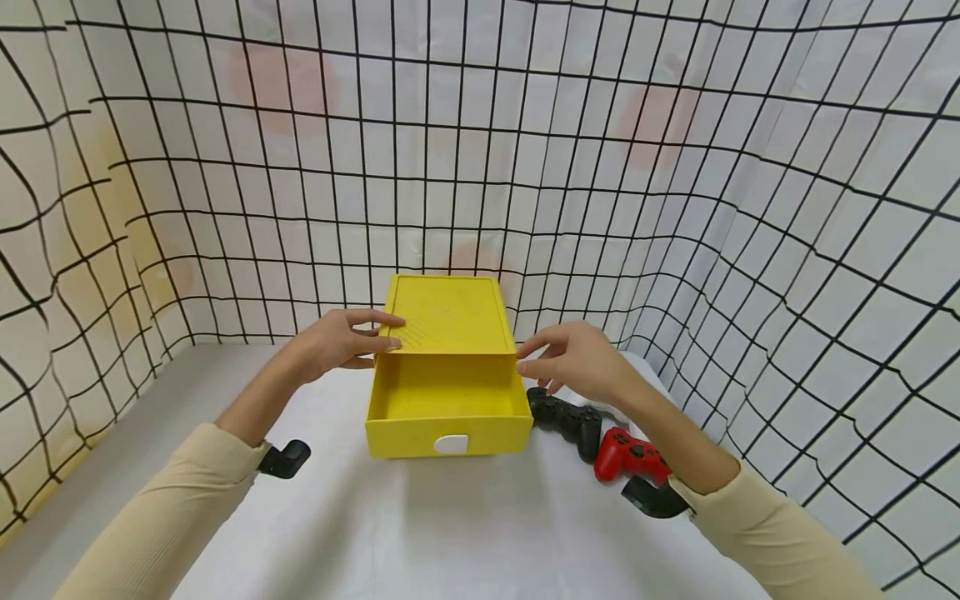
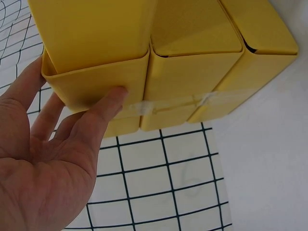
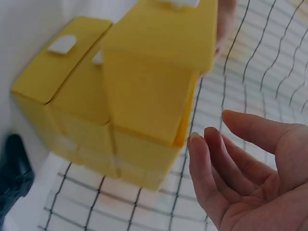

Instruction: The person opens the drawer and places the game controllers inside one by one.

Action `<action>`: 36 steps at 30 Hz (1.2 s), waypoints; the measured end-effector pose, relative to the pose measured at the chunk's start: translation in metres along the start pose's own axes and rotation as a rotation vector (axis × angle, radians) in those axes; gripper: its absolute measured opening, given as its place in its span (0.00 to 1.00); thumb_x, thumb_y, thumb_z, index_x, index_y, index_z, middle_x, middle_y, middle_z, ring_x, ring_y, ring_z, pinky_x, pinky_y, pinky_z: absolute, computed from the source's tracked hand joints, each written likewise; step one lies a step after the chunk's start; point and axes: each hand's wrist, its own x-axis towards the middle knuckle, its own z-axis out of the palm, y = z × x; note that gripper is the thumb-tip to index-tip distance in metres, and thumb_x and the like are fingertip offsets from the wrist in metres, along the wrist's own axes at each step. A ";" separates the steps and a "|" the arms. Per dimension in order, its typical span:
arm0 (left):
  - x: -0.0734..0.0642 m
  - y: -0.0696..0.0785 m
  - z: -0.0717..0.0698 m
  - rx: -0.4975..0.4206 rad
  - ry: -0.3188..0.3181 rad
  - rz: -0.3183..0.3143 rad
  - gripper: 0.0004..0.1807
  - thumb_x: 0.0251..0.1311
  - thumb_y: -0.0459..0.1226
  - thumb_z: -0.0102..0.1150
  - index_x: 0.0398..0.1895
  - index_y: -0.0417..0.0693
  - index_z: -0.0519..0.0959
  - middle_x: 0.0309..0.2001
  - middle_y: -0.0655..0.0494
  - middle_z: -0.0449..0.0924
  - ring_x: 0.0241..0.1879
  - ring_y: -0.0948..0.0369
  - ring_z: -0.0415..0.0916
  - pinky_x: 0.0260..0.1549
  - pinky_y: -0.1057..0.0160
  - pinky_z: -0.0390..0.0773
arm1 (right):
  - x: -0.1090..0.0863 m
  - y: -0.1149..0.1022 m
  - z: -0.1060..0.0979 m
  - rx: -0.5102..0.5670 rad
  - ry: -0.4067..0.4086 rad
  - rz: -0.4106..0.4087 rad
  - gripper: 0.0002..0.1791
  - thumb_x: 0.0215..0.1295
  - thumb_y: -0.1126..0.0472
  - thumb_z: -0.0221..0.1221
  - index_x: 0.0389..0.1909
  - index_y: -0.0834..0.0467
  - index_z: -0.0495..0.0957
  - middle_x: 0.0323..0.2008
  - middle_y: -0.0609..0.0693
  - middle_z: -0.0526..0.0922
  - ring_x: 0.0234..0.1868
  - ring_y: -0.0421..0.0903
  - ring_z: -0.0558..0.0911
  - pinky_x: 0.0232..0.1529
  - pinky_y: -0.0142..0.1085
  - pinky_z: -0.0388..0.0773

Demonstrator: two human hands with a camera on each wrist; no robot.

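Observation:
A yellow cabinet (image 1: pixel 450 312) of stacked drawers stands in the middle, its top drawer (image 1: pixel 450 436) pulled out toward me, with a white tab on the front. The inside of that drawer shows nothing in it in the head view. My left hand (image 1: pixel 337 343) rests on the cabinet's upper left edge, some fingers on top and others against the side, fairly straight. The left wrist view shows a fingertip pressed to the side wall (image 2: pixel 96 86). Beside the right edge, my right hand (image 1: pixel 577 358) has loosely bent fingers; in the right wrist view its fingertips are just off the cabinet.
Right of the cabinet a black game controller (image 1: pixel 566 421) and a red game controller (image 1: pixel 630 456) lie on the white table surface (image 1: pixel 465 533). Behind and along both sides rises a black wire grid (image 1: pixel 487 150) over white cloth. Two lower drawers (image 3: pixel 62 62) are closed.

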 end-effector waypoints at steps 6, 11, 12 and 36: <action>0.000 0.000 0.000 -0.015 -0.001 0.003 0.30 0.51 0.52 0.68 0.60 0.60 0.75 0.66 0.51 0.64 0.62 0.50 0.68 0.48 0.56 0.81 | 0.005 0.031 -0.004 -0.014 -0.011 0.034 0.18 0.59 0.51 0.65 0.48 0.52 0.81 0.36 0.49 0.85 0.33 0.49 0.82 0.33 0.36 0.84; 0.000 -0.001 0.001 -0.020 0.000 -0.001 0.30 0.51 0.51 0.68 0.60 0.60 0.75 0.65 0.51 0.67 0.60 0.50 0.70 0.47 0.56 0.81 | 0.006 0.057 -0.007 -0.035 -0.008 0.057 0.19 0.58 0.49 0.65 0.49 0.52 0.80 0.36 0.48 0.85 0.33 0.47 0.82 0.34 0.36 0.83; 0.000 -0.001 0.001 -0.021 0.002 -0.002 0.30 0.51 0.51 0.68 0.60 0.60 0.75 0.64 0.51 0.67 0.60 0.50 0.70 0.47 0.56 0.81 | 0.005 0.063 -0.008 -0.043 -0.007 0.063 0.20 0.58 0.48 0.65 0.50 0.52 0.80 0.36 0.48 0.85 0.33 0.47 0.81 0.35 0.37 0.83; 0.000 0.002 0.000 0.006 -0.003 0.016 0.28 0.54 0.50 0.67 0.59 0.59 0.75 0.66 0.51 0.65 0.62 0.50 0.68 0.47 0.56 0.81 | -0.044 0.204 -0.038 -0.126 0.036 0.315 0.35 0.56 0.44 0.65 0.58 0.63 0.73 0.53 0.68 0.75 0.46 0.58 0.79 0.41 0.52 0.79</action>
